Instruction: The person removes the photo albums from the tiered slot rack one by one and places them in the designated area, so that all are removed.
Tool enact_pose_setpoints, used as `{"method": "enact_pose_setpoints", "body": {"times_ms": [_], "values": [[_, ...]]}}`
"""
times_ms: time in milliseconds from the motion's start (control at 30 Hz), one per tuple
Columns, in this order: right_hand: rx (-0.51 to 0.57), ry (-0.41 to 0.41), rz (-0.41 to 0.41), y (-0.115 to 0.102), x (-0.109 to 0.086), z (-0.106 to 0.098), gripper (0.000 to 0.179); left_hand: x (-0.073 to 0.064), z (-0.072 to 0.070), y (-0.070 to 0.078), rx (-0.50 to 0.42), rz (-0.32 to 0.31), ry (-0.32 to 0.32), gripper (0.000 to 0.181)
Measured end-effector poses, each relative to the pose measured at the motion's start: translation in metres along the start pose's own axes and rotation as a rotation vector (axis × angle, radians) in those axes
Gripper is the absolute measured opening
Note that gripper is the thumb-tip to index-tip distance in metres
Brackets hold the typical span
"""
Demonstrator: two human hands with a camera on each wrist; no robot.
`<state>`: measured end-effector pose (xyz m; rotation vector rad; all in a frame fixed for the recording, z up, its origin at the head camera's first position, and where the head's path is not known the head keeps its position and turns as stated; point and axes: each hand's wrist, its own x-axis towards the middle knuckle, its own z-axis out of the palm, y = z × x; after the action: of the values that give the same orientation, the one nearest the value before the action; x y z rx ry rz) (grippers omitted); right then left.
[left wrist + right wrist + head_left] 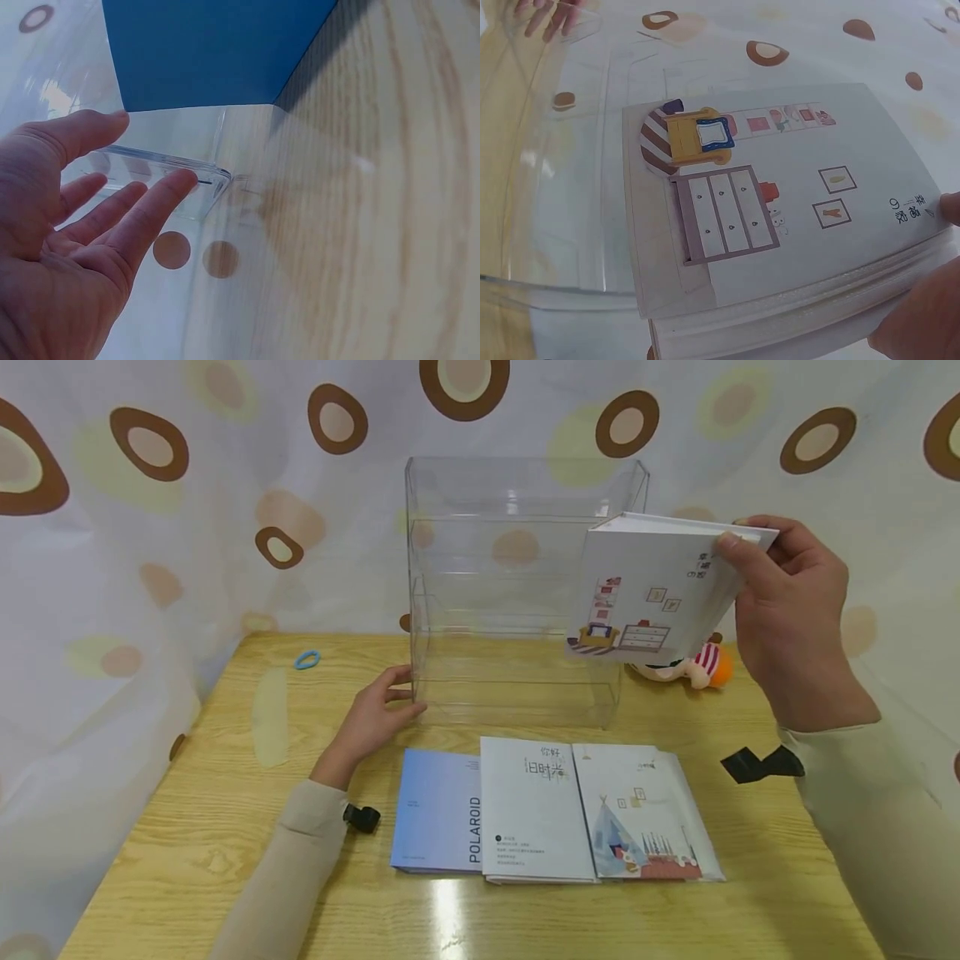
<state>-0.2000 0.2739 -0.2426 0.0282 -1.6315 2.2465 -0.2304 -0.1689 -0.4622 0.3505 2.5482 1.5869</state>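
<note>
A white photo album [637,589] with drawn furniture on its cover is held up by my right hand [795,593], thumb on the cover and fingers behind, at its upper right corner. The album overlaps the right side of a clear acrylic rack [450,702] in the head view; its thick page edges [795,304] show in the right wrist view. My left hand [378,706] touches the rack's lower left side, its fingers [154,217] fairly straight and spread from the thumb.
In front of the rack lie a blue album [435,810] marked POLAROID, a white album [532,827] with large lettering and one with a tent drawing [637,818]. Behind the held album, a small figure [712,667] lies on the wooden table [187,827]. A blue ring [307,660] sits left.
</note>
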Motion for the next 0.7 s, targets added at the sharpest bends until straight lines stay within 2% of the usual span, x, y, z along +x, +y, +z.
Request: {"method": "enact_pose_setpoints", "body": {"times_ms": [233, 467, 700], "values": [[0.018, 0.027, 0.019, 0.004, -0.007, -0.022, 0.03, 0.001, 0.0, 0.0, -0.007, 0.001, 0.001, 0.07], [0.074, 0.033, -0.011, 0.015, -0.017, -0.042, 0.02, 0.001, 0.0, -0.003, -0.008, 0.006, -0.003, 0.07], [0.081, 0.029, 0.015, 0.021, -0.028, -0.065, 0.018, 0.002, -0.001, -0.001, -0.02, 0.008, -0.005, 0.071]]}}
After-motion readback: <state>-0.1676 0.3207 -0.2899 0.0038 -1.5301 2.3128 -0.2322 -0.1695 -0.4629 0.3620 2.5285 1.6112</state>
